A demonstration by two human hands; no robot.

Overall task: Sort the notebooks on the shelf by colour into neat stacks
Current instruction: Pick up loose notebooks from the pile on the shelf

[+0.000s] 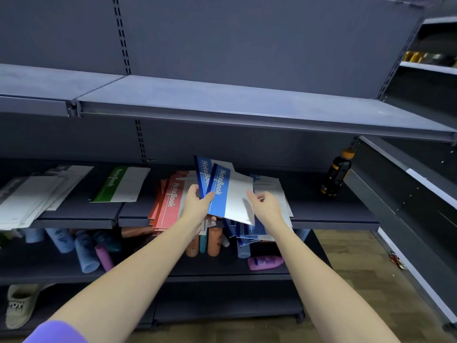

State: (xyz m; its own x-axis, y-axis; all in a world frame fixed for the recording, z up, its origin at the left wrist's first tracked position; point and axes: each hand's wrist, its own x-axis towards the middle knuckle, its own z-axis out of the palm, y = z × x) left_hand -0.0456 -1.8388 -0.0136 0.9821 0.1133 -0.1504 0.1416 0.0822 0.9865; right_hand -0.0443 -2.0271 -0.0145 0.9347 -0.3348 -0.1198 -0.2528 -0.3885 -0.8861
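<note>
Blue-banded notebooks point(223, 191), two, white covers, pinched by left hand point(196, 205) fingers, raised over the shelf point(321, 209). Right hand point(265, 205) fingers loosely spread, at their right edge; contact unclear. Blue pile point(249, 231) overhangs front lip beneath; red stack point(167, 206) just left, green notebook point(121, 184) and white pile point(37, 194) farther left. Dark bottle point(337, 173) right, apart.

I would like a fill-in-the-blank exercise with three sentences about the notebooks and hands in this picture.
1. The left hand holds two ____ notebooks.
2. The single notebook lying flat to the left of the red stack has a ____ cover band.
3. The dark bottle at the right end of the shelf has an ____ cap.

Missing words: blue; green; orange
</note>
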